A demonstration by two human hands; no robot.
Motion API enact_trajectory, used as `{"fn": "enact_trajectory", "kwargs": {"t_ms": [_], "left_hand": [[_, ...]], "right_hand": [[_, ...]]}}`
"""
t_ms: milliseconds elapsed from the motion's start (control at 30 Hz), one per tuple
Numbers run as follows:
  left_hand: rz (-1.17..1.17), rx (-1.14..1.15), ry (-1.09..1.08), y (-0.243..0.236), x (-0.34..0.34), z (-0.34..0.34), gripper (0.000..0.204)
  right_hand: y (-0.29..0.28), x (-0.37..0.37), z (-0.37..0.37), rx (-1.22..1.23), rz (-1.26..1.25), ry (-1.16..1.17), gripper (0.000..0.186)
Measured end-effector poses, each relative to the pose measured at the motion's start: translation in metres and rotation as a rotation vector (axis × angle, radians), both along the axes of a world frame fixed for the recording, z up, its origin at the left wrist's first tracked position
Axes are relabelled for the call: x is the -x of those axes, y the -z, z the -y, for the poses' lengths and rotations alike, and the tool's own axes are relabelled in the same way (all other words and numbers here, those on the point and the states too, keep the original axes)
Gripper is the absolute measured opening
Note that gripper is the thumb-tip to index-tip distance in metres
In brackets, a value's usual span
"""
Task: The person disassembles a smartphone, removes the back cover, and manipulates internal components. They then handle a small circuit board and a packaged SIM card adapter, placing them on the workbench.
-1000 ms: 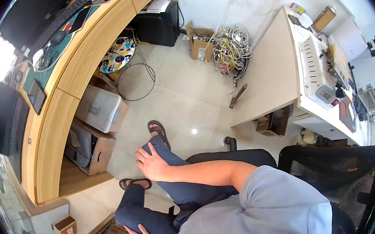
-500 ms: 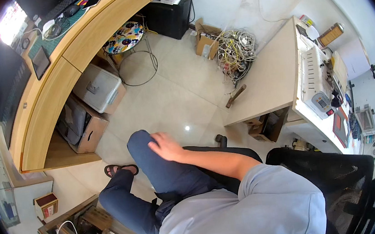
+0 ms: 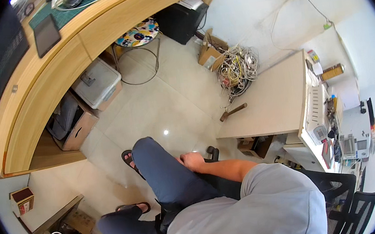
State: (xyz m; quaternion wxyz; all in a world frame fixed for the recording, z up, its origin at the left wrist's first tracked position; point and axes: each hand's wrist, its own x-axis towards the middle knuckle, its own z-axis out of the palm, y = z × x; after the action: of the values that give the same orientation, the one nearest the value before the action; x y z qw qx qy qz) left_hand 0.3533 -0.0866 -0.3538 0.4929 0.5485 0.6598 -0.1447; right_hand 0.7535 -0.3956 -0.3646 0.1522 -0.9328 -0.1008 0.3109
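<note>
Right hand (image 3: 193, 161) rests on the thigh (image 3: 166, 178), beside the chair armrest (image 3: 212, 152).

Trousers (image 3: 167, 183) showing dark blue; shirt (image 3: 256, 210) grey; stool (image 3: 137, 33) wearing a multicoloured pattern; desk (image 3: 33, 83) showing light wood; mat (image 3: 71, 12) green; floor (image 3: 163, 106) pale beige tiles.

glossy tile floor (image 3: 168, 105), matt wood desk (image 3: 54, 62), cloth trousers (image 3: 167, 183).
</note>
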Motion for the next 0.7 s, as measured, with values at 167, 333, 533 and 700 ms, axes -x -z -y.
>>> {"fn": "enact_trajectory", "kwargs": {"t_ms": [167, 333, 533, 700], "left_hand": [[-0.012, 0.098, -0.156, 0.025, 0.027, -0.014, 0.072], [-0.038, 0.172, -0.530, 0.025, 0.135, 0.038, 0.072], [0.139, 0.118, -0.559, 0.039, 0.217, 0.222, 0.072], [0.268, -0.185, -0.962, 0.076, 0.192, 0.267, 0.064]], "right_hand": [[0.022, -0.004, 0.006, 0.124, -0.034, 0.040, 0.053], [0.010, -0.011, -0.043, 0.207, -0.055, -0.323, 0.035], [0.015, 0.015, -0.101, -0.200, -0.338, -0.279, 0.039], [0.072, 0.035, -0.122, -0.583, -0.734, -0.172, 0.043]]}}
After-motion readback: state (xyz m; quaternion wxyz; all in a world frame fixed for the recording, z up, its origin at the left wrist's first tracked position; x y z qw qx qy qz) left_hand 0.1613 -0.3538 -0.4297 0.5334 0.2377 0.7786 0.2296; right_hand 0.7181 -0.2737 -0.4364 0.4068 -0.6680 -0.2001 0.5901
